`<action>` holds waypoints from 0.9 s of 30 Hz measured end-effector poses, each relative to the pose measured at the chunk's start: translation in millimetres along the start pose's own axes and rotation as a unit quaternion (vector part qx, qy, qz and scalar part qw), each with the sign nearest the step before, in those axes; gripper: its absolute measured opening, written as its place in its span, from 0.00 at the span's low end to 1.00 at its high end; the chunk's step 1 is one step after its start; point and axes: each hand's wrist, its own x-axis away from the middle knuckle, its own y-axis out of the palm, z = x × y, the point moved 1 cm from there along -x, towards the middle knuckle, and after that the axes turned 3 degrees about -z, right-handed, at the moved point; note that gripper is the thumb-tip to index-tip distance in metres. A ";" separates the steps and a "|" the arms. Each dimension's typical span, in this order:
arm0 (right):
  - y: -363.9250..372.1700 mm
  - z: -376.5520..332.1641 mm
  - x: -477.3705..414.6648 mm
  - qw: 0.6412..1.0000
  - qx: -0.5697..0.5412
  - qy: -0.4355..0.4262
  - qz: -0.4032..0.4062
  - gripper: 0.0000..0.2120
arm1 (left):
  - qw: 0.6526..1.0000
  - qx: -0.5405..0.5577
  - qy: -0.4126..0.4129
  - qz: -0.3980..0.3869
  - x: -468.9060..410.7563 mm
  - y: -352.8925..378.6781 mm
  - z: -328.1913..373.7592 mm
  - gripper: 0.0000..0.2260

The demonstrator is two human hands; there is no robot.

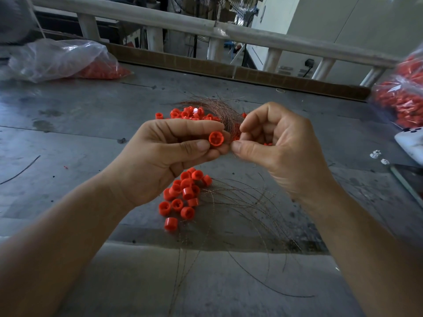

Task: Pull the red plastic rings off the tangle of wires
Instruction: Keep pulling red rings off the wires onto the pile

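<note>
My left hand (164, 156) pinches a red plastic ring (215, 138) between thumb and fingers, its cross-shaped inside facing me. My right hand (277, 143) is right beside it, thumb and forefinger pinching thin copper-coloured wire at the ring. A tangle of wires (219, 108) with several red rings on it lies behind my hands. A pile of loose red rings (183, 195) lies on the table below my left hand, with loose curved wires (247, 202) spread to its right.
The grey metal table (80, 115) has a cardboard strip along its far edge. A clear bag of red parts (61, 58) lies at the far left, another bag (402, 94) at the right edge. Small white pieces (375, 154) and a white object lie at right.
</note>
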 end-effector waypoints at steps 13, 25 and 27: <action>0.7 -0.1 -1.0 0.999 -0.031 0.022 -0.011 0.12 | 1.000 -0.015 0.016 -0.018 -0.4 -1.2 2.0 0.12; 0.1 1.6 -2.7 0.992 -0.109 0.066 -0.022 0.14 | 0.999 0.013 0.015 -0.032 -1.0 -2.3 -1.3 0.10; 2.5 2.0 -2.6 0.990 -0.112 0.076 -0.027 0.15 | 0.999 0.020 0.010 -0.035 -0.9 -2.4 -1.8 0.10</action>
